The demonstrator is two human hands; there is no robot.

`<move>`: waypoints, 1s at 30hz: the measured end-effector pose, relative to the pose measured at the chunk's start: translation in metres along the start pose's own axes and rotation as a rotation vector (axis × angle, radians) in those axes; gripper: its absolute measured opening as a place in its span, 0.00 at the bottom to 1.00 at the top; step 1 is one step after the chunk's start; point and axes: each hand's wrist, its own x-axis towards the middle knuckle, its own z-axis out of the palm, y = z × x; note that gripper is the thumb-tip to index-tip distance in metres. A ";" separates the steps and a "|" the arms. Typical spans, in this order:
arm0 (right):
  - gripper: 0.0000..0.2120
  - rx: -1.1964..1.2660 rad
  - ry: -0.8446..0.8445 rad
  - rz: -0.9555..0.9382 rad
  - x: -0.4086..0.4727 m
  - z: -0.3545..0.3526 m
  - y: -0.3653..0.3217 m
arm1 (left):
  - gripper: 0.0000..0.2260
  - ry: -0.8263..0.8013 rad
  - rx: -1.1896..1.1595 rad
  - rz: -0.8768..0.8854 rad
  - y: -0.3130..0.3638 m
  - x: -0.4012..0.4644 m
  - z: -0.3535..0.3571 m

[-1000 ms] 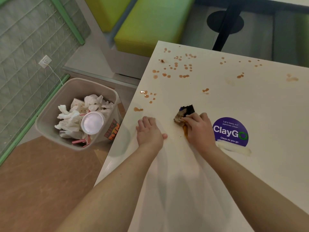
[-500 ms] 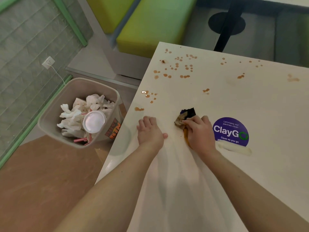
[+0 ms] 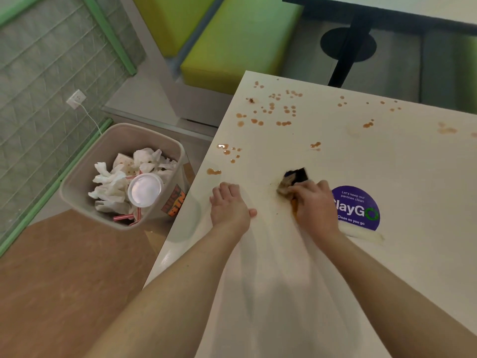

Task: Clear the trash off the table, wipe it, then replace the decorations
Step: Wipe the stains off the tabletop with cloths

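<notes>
Head cam, near to far: both bare forearms reach fwd over the white laminate counter (image 3: pixel 296 293).

Left hand (image 3: pixel 228 206) lies palm-down near the counter's left edge, fingers fairly straight, thumb out to the right. It holds nothing and seems to brace the body. Right hand (image 3: pixel 313 205) sits just beside it to the right, fingers curled over a dark, stained wiping sponge (image 3: pixel 294 178) and pressing it onto the surface. The sponge's black end pokes out past the fingertips. Wrist low, knuckles up, arm angled in from the right. That hand partly covers the round purple "ClayGo" sticker (image 3: pixel 357 209).

Step in hand, as I judge it: wiping. Trash looks cleared already, since crumpled white tissues and a plastic lid fill the beige plastic bin (image 3: pixel 85 182) on the floor left of the counter.

Farther out, brown liquid drops (image 3: pixel 273 109) are scattered across the far-left corner, w/ more near the left edge and along the far right. Next move calls for pushing the sponge fwd and left thru those drops w/ steady pressure, in overlapping passes. No decorations in view, so replacing them isn't started.
</notes>
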 end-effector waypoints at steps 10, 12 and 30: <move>0.10 0.054 0.009 -0.001 -0.038 0.012 -0.027 | 0.36 -0.002 -0.008 0.008 -0.001 0.000 -0.001; 0.10 0.040 -0.007 -0.047 -0.031 0.006 -0.015 | 0.36 0.002 -0.002 0.013 0.000 -0.001 -0.002; 0.21 -0.033 -0.038 0.223 0.041 0.020 0.006 | 0.36 0.012 -0.013 0.012 -0.001 -0.002 0.001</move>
